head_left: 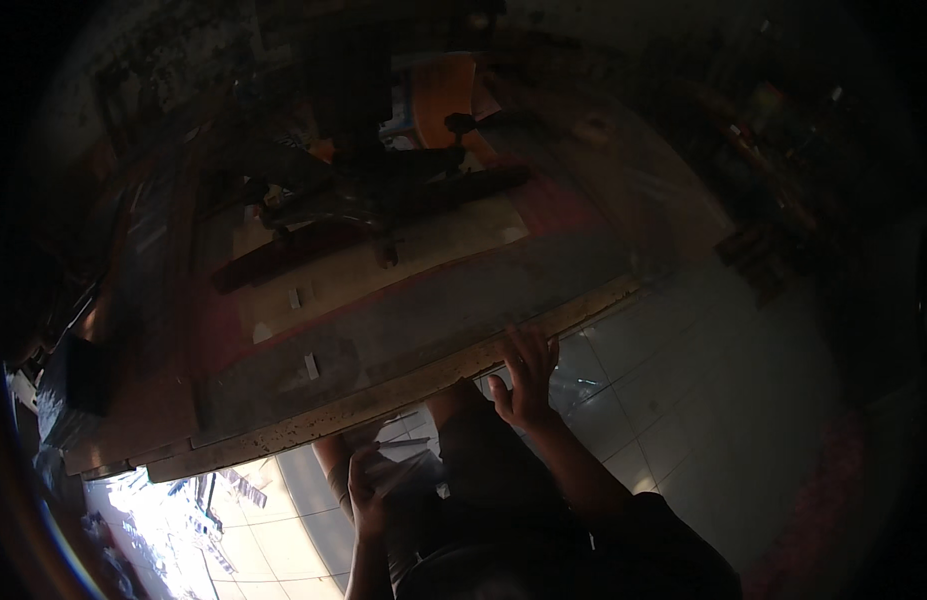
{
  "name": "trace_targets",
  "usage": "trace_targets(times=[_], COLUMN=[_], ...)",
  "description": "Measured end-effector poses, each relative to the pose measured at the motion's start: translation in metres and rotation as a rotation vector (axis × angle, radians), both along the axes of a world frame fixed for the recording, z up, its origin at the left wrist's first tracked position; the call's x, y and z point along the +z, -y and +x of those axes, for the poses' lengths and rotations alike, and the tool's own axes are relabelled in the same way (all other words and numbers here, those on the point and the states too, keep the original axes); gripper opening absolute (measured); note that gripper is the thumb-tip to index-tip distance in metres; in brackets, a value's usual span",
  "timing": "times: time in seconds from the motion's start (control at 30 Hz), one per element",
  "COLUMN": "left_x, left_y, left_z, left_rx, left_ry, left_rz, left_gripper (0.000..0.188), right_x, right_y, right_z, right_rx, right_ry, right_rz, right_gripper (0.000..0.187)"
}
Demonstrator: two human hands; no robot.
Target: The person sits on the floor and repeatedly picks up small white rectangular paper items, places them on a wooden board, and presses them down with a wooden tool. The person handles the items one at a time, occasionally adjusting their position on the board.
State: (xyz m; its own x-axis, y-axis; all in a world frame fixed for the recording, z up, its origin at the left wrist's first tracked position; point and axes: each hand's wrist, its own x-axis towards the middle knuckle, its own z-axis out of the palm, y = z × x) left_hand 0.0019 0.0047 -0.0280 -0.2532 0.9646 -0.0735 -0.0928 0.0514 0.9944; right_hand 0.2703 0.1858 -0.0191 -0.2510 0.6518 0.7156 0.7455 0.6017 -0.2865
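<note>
Down by my lap, my left hand (363, 485) is closed on a thin, see-through plastic piece (405, 462) that hangs below the table's front edge. Whether it is a bag or a loose sheet, I cannot tell. My right hand (528, 378) has its fingers spread, with the fingertips at the edge of the wooden table (383, 400). Nothing shows in that hand. On the table lies a pale panel (423, 250) with red borders, and a dark metal machine or frame (368, 200) stands over it. Two small white pieces lie nearby, one (311, 366) on the dark tabletop.
A dark box-like thing (71, 395) sits at the table's left end. An orange panel (445, 100) stands behind the machine. Light tiled floor (673, 390) lies to the right, and bright sunlight falls on the floor (173, 530) at lower left. The far area is too dark to make out.
</note>
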Motion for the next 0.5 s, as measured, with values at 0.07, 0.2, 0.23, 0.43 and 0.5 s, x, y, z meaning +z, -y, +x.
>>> trace_targets(times=[0.07, 0.2, 0.23, 0.43, 0.5], left_x=[-0.014, -0.019, -0.020, -0.025, -0.022], left_y=[-0.002, -0.005, -0.003, 0.001, 0.001], left_z=[-0.005, -0.008, -0.010, -0.013, -0.012], left_rx=[-0.020, -0.070, -0.088, -0.058, -0.042], left_ry=[-0.030, 0.107, 0.141, 0.043, 0.019], left_rz=[0.051, 0.082, 0.109, 0.196, 0.190], left_gripper=[0.089, 0.084, 0.081, 0.064, 0.065], right_x=[-0.010, -0.020, -0.018, -0.021, -0.023], right_y=[-0.010, -0.023, -0.022, -0.020, -0.019], right_z=[-0.011, -0.022, -0.024, -0.028, -0.027], right_rx=[0.012, -0.029, -0.034, -0.021, -0.019], right_ry=[-0.114, -0.178, -0.193, -0.255, -0.232], right_rz=[0.104, 0.278, 0.287, 0.272, 0.263], right_gripper=[0.052, 0.053, 0.053, 0.051, 0.050])
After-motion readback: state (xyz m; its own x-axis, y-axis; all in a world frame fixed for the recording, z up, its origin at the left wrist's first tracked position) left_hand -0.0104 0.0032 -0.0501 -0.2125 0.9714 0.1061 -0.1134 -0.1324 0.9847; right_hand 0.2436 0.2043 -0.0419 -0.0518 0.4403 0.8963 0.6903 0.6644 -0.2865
